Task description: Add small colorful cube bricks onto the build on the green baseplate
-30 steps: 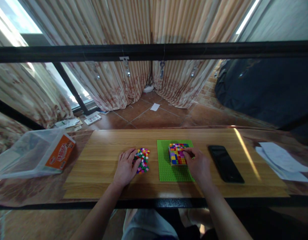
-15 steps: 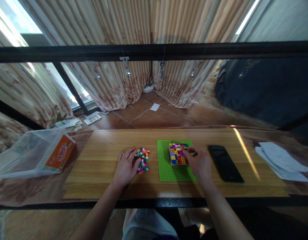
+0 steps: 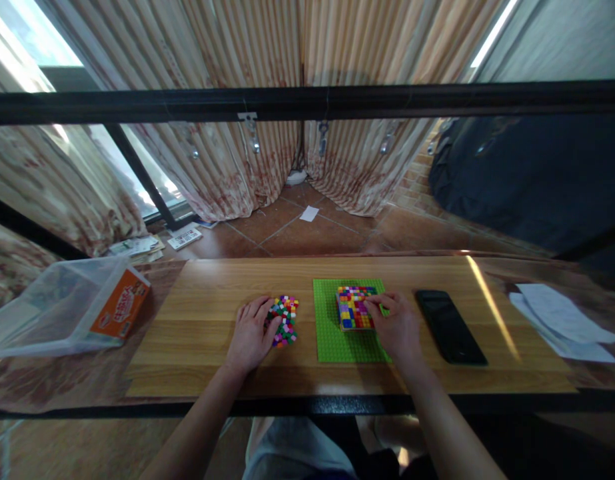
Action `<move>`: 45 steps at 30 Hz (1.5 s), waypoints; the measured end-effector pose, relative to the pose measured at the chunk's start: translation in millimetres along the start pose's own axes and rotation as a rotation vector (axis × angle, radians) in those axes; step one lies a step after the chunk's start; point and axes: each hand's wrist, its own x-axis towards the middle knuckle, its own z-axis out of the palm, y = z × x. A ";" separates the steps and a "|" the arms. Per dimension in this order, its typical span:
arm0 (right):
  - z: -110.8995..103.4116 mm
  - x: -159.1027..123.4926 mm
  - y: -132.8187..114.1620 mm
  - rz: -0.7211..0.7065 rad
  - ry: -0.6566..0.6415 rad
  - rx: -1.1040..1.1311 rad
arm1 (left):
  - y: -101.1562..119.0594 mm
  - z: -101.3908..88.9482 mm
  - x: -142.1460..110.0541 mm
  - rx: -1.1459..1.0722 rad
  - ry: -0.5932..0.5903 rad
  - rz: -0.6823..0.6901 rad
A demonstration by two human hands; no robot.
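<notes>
A block built of small coloured bricks (image 3: 354, 309) stands on a green studded baseplate (image 3: 330, 348). My right hand (image 3: 397, 323) is over the block's right side, with thumb and forefinger pinched together at its top. Anything between those fingertips is too small to make out. On the left, a loose pile of tiny coloured bricks (image 3: 286, 323) lies on the wooden board. My left hand (image 3: 252, 333) rests flat beside that pile, fingers apart, with the thumb touching its left edge.
To the right lies a black smartphone (image 3: 450, 327), with white papers (image 3: 567, 323) beyond it. A clear plastic bin (image 3: 57, 307) with an orange label stands at the far left. A dark metal bar (image 3: 307, 103) crosses above the wooden board (image 3: 202, 287).
My right hand has shifted very slightly at the block's top, its fingertips still pinched. My left hand and the pile look unchanged.
</notes>
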 end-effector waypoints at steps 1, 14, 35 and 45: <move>0.5 -0.6 1.1 -0.025 0.001 -0.017 | 0.3 -0.3 0.2 -0.001 0.001 -0.001; 0.8 4.6 7.5 -0.158 -0.044 -0.090 | 2.6 -2.7 1.5 -0.019 -0.005 -0.020; 5.7 4.0 2.8 0.076 0.063 0.136 | 0.6 -0.7 0.6 -0.008 -0.007 -0.015; 9.9 2.4 2.6 0.118 0.059 0.147 | 0.8 0.0 0.2 -0.013 0.004 -0.008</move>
